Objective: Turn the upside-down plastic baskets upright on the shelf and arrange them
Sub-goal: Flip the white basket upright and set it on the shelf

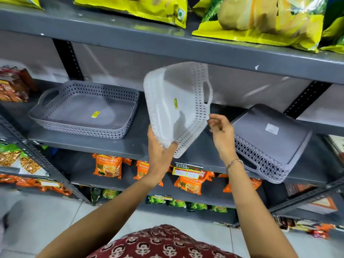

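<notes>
A white perforated plastic basket (175,107) is held up on edge above the grey shelf (89,144), its inside facing me and a yellow sticker on its floor. My left hand (160,151) grips its lower corner. Just right of the basket's lower edge, my right hand (221,131) hovers with fingers loosely curled, holding nothing. A grey basket (83,108) stands upright on the shelf at the left. Another grey basket (270,142) lies upside down at the right, overhanging the shelf's front edge.
Yellow snack bags (260,21) lie on the shelf above. Orange tea packets (108,166) fill the shelf below, with green packets lower down. Red packets (13,84) sit at the far left. A black slotted upright (68,58) stands behind the left basket.
</notes>
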